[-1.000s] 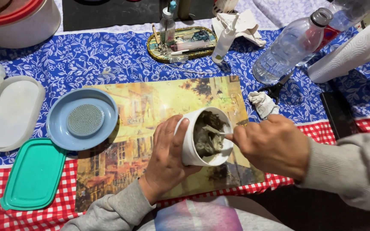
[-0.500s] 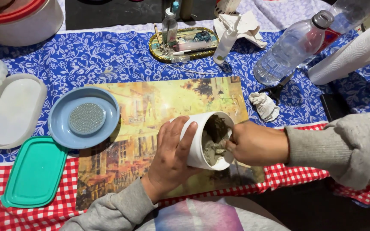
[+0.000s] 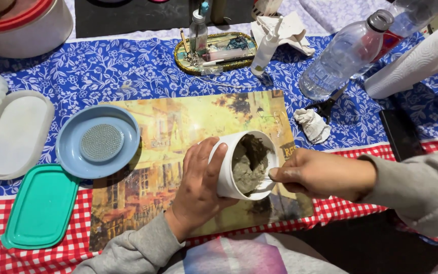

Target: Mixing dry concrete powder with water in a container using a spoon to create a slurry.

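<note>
While the left hand point(image 3: 198, 187) wraps its fingers point(image 3: 213, 163) closed around the side of the white round plastic cup point(image 3: 229, 175), tipping it toward three o'clock, the right hand point(image 3: 320, 175) pinches its fingertips point(image 3: 279, 175) shut on a thin tool handle whose working end is buried in the cup's contents; what kind of tool it is cannot be told. The cup sits tilted over the lower right part of the yellow painted-scene placemat point(image 3: 178, 132) and holds a thick grey paste point(image 3: 247, 170), smeared dark up the inner wall. With the cup leaning so far, a hard scrape could push paste over the low rim onto the mat or the grey sleeve point(image 3: 411, 187), and the wet wall could slip in the left hand's grip. At nine o'clock of the cup lies a blue round dish point(image 3: 122, 152) with a grey textured disc point(image 3: 102, 143) in it; beyond it, a teal flat rectangular lid point(image 3: 41, 205) and a white oval tray point(image 3: 13, 134), both bare. At one o'clock a clear plastic bottle point(image 3: 340, 56) leans, seemingly part full of water.
</note>
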